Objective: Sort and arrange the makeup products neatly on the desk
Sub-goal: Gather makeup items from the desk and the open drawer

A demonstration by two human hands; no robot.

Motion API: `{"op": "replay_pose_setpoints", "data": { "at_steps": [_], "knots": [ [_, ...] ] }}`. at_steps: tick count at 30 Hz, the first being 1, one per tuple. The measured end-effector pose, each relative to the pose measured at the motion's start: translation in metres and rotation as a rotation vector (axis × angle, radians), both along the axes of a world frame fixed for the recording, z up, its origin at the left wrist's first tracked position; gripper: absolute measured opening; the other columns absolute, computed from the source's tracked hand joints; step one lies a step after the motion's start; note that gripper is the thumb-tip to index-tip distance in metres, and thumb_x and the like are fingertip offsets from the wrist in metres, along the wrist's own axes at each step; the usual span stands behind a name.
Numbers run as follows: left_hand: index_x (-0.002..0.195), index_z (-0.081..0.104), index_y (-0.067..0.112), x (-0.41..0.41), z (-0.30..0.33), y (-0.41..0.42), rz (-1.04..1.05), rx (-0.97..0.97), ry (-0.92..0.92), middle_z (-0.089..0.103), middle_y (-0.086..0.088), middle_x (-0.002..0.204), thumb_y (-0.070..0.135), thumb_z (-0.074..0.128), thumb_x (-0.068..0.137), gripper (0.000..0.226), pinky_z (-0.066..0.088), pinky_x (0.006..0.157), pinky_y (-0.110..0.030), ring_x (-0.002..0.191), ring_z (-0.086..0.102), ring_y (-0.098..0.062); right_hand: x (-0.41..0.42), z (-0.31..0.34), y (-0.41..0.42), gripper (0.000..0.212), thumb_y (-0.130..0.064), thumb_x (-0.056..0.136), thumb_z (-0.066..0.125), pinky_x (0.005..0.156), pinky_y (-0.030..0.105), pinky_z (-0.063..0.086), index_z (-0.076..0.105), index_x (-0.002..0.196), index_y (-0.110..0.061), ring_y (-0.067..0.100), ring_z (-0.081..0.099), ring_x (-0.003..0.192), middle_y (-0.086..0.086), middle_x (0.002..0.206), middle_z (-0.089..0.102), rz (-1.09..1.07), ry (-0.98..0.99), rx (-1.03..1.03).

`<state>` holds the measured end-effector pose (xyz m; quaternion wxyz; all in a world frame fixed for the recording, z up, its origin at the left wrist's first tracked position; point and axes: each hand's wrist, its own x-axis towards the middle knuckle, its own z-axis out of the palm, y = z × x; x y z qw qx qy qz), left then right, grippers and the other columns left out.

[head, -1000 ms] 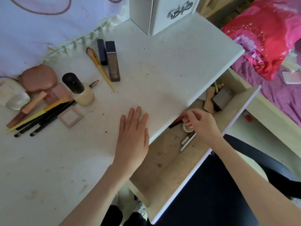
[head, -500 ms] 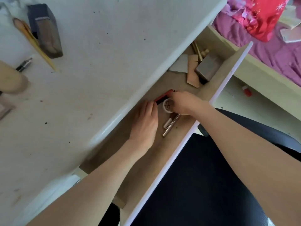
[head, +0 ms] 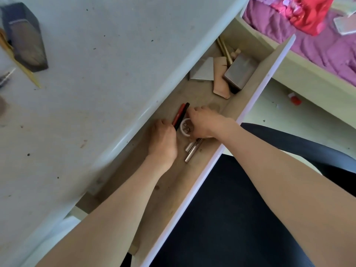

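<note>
Here both hands reach into the open drawer (head: pixel 227 110) under the bench (head: pixel 107 70) front edge. The left hand (head: pixel 163 139) curls its fingers round the near end of a red and black stick (head: pixel 181 115). The right hand (head: pixel 202 122) curls over a small round white pot (head: pixel 185 127), gripping it. Slim silver tubes (head: pixel 192 151) lie just beside the pot, toward the drawer's front wall. A dark bottle (head: pixel 27 37) lies near the bench's far left corner.

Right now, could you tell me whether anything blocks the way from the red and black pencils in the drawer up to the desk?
Nothing visible does: both hands are already at the pencils, and the desk beside the drawer lies bare.
</note>
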<state>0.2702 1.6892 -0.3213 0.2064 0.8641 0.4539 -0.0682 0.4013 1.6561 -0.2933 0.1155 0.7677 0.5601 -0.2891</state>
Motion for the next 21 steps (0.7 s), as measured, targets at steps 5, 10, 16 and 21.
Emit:
{"op": "replay_pose_setpoints", "data": {
  "at_steps": [5,10,16,21],
  "knots": [
    [0.116,0.043,-0.001,-0.011,0.010,-0.006,0.005,-0.055,0.171,0.049,-0.018,0.119,0.000,0.048,0.089,0.027,0.039,0.071,-0.029,0.105,0.055,-0.030,-0.004,0.002,0.001,0.071,-0.048,0.081,0.064,0.090,0.039,0.039,0.034,0.135,-0.015,0.028,0.043,0.120,0.010,0.130,0.047,0.118,-0.064,-0.009],
    [0.107,0.040,0.003,-0.033,0.010,-0.018,0.046,-0.217,0.131,0.054,-0.018,0.111,0.000,0.038,0.092,0.016,0.039,0.069,-0.035,0.100,0.056,-0.035,-0.003,0.005,0.002,0.070,-0.055,0.075,0.069,0.090,0.036,0.045,0.045,0.127,-0.014,0.024,0.045,0.117,0.005,0.125,0.052,0.210,-0.081,-0.148],
    [0.096,0.037,0.011,-0.047,0.005,-0.027,0.231,-0.403,-0.141,0.053,-0.004,0.085,0.014,0.037,0.097,0.004,0.040,0.070,-0.033,0.087,0.058,-0.030,-0.003,0.007,-0.001,0.046,-0.048,0.086,0.059,0.083,0.036,0.048,0.058,0.115,-0.013,0.023,0.051,0.109,0.004,0.117,0.057,0.297,-0.089,-0.305],
    [0.094,0.039,0.013,-0.051,0.010,-0.030,0.364,-0.479,-0.263,0.051,0.000,0.079,0.030,0.030,0.099,0.020,0.042,0.065,-0.031,0.076,0.056,-0.023,-0.005,0.010,-0.003,0.032,-0.030,0.094,0.051,0.073,0.029,0.040,0.056,0.120,-0.012,0.024,0.055,0.106,0.007,0.118,0.058,0.301,-0.008,-0.365]
  ]
}}
